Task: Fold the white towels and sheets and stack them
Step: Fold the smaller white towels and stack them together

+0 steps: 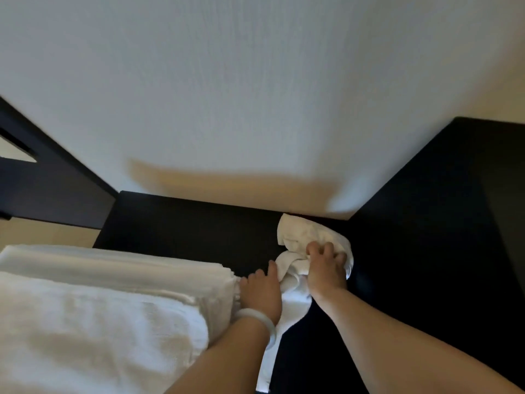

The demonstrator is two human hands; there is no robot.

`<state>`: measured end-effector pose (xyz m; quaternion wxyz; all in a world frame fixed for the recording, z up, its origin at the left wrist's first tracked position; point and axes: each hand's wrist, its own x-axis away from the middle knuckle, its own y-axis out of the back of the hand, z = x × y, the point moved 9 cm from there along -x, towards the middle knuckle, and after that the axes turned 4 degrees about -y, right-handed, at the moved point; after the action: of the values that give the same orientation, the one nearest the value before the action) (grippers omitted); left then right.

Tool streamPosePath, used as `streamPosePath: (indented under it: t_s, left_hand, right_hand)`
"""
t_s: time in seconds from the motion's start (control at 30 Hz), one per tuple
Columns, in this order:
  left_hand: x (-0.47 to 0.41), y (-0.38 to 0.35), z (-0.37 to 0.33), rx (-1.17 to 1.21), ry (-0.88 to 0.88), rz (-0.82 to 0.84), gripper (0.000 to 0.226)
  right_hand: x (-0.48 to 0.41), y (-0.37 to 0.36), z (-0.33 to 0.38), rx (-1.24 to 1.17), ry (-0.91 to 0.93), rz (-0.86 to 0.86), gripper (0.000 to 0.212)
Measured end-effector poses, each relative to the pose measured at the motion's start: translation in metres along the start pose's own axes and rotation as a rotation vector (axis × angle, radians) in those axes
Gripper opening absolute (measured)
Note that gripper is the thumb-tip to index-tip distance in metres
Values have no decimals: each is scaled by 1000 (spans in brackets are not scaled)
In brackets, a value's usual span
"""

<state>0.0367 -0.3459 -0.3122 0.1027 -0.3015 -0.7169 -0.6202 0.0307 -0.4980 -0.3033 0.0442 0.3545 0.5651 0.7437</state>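
A crumpled white cloth (301, 237) lies on a dark tabletop (184, 228) near the wall. My right hand (326, 265) grips its bunched upper part, fingers curled into the fabric. My left hand (261, 291), with a pale bangle on the wrist, holds the lower part of the same cloth, whose tail hangs down toward the bottom edge. A stack of folded white towels and sheets (99, 308) sits at the left, touching my left hand.
A white wall (255, 95) rises right behind the tabletop. Dark furniture panels stand at the left (42, 180) and at the right (468, 209), closing in the corner. A strip of beige floor (42, 231) shows at the left.
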Motion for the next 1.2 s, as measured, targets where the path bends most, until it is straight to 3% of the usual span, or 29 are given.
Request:
streamPosePath:
  t_s: [0.1, 0.23, 0.37, 0.47, 0.7, 0.8, 0.93, 1.0, 1.1, 1.2]
  left_hand:
    - [17, 6, 1, 384, 66, -6, 21]
    - [44, 68, -11, 823, 95, -183, 20]
    - [83, 167, -59, 1054, -61, -265, 12]
    - [119, 246, -96, 1109, -259, -323, 11]
    - [227, 353, -221, 927, -688, -314, 9]
    - [254, 351, -274, 799, -714, -312, 20]
    - [286, 324, -350, 722, -800, -347, 16]
    - [293, 292, -396, 551, -850, -352, 25]
    - [278, 227, -447, 198, -842, -255, 52]
    - [259, 191, -468, 100, -716, -249, 52]
  right_hand:
    - [18, -3, -12, -335, -169, 65, 41]
    - [55, 50, -1, -873, -271, -76, 20]
    - [102, 150, 7, -1019, -161, -236, 9]
    - [147, 245, -4, -999, 8, -343, 22]
    - [268, 397, -115, -1216, 82, -526, 31]
    - [292, 417, -184, -1181, 60, -594, 35]
    - [316, 424, -297, -1047, -8, -795, 50]
    - [309, 405, -354, -944, -14, -711, 49]
    - [280, 356, -419, -696, -14, -395, 46]
    - [270, 345, -471, -664, -83, -267, 38]
